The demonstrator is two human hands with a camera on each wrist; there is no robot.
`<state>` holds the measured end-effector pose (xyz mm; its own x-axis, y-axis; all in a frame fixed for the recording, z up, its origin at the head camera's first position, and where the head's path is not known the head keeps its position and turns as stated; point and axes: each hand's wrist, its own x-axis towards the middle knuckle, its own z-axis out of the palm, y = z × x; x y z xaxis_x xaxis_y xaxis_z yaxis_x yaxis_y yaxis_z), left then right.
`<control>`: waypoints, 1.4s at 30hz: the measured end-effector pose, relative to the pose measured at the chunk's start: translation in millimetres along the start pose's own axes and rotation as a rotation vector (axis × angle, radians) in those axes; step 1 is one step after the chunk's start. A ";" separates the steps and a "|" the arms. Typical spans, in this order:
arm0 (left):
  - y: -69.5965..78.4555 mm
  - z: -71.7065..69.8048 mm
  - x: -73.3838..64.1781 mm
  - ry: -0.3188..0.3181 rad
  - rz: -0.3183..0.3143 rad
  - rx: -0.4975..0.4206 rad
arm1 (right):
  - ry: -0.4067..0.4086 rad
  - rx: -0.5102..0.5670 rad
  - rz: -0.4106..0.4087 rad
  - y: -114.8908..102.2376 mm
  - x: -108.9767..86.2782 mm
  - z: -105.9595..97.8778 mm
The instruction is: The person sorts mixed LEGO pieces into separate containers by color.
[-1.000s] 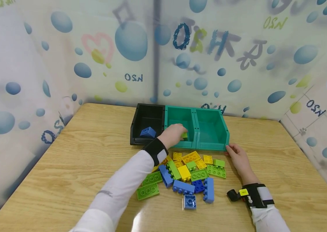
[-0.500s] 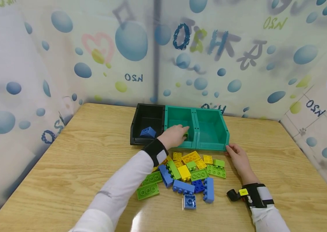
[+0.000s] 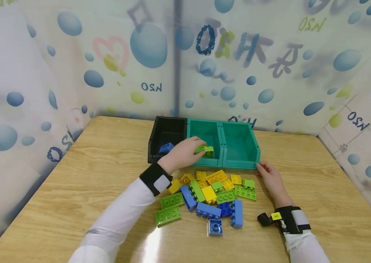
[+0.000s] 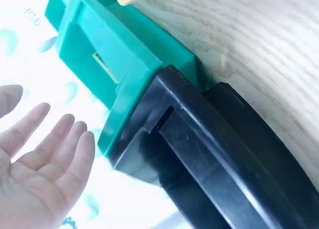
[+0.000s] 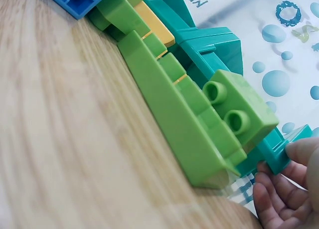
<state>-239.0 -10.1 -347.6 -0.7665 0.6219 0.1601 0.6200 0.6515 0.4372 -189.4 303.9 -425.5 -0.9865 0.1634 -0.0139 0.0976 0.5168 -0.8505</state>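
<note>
Fingers loosely spread and holding nothing, my left hand [image 3: 181, 155] is over the front of the middle teal bin [image 3: 202, 126]; the left wrist view shows its palm bare. Green building bricks [image 3: 209, 149] lie in that bin beside the fingertips, partly hidden by the hand. My right hand [image 3: 272, 182] pinches the front right corner of the right teal bin [image 3: 240, 148] between thumb and fingers, clearly seen in the right wrist view. The black bin [image 3: 169, 128] at left contains a blue brick [image 3: 166, 148], partly covered by my left hand.
In front of the bins lies a loose pile of yellow [image 3: 209, 195], green [image 3: 167, 215] and blue bricks [image 3: 208, 210] on the wooden table [image 3: 106, 157]. A patterned curtain [image 3: 116, 73] hangs behind the table.
My left hand has let go of the green brick, which now lies in the middle bin, and has drawn back slightly to the left. My right hand has stayed at the bin corner.
</note>
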 end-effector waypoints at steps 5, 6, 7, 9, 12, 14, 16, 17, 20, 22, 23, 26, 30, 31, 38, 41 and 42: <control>-4.8 -4.3 -21.1 -0.001 -0.003 -0.041 | 0.000 0.003 0.007 -0.4 0.5 0.7; -5.8 -4.6 -25.2 -0.002 -0.001 -0.048 | -0.001 0.002 0.008 -0.5 0.5 0.8; -6.8 -4.9 -29.3 -0.001 0.001 -0.055 | -0.003 0.003 0.009 -0.7 0.4 1.0; -7.1 -6.1 -37.8 -0.006 -0.004 -0.070 | -0.007 0.002 0.013 -1.3 -0.2 1.1; -5.6 -8.1 -51.1 -0.021 -0.022 -0.084 | -0.007 -0.014 0.020 -1.4 -0.6 1.1; -4.6 -8.9 -58.8 -0.040 -0.048 -0.086 | -0.005 -0.023 0.026 -1.8 -1.0 0.9; -4.4 -8.6 -64.8 -0.060 -0.064 -0.086 | -0.004 -0.030 0.031 -1.9 -1.0 0.8; -4.7 -8.2 -67.3 -0.070 -0.068 -0.085 | -0.005 -0.029 0.032 -2.2 -1.1 0.9; -6.7 -5.5 -72.6 -0.104 -0.070 -0.079 | -0.008 -0.025 0.032 -3.4 -1.7 0.8; -8.8 -3.1 -75.4 -0.124 -0.072 -0.062 | -0.007 -0.018 0.030 -3.8 -2.0 1.0; -9.7 -2.0 -76.5 -0.130 -0.071 -0.054 | -0.007 -0.019 0.029 -3.8 -1.9 0.9; -12.2 1.0 -78.8 -0.141 -0.082 -0.029 | -0.006 -0.026 0.028 -3.0 -1.6 0.9; -14.9 3.8 -81.1 -0.152 -0.115 -0.015 | -0.007 -0.029 0.027 -1.2 -0.9 0.9; -15.7 4.6 -81.5 -0.159 -0.128 -0.015 | -0.006 -0.029 0.027 -0.9 -0.7 0.9; -18.0 9.3 -84.4 -0.198 -0.162 0.003 | 0.002 -0.025 0.035 -1.6 -0.5 0.9; -18.2 11.1 -85.0 -0.209 -0.176 0.012 | 0.005 -0.026 0.037 -2.7 -0.8 0.7; -17.9 11.5 -85.1 -0.214 -0.182 0.016 | 0.004 -0.029 0.037 -2.6 -0.8 0.6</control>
<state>-182.9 -69.7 -379.2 -0.8137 0.5706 -0.1108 0.4795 0.7666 0.4271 -189.0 301.9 -423.5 -0.9816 0.1859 -0.0431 0.1378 0.5345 -0.8339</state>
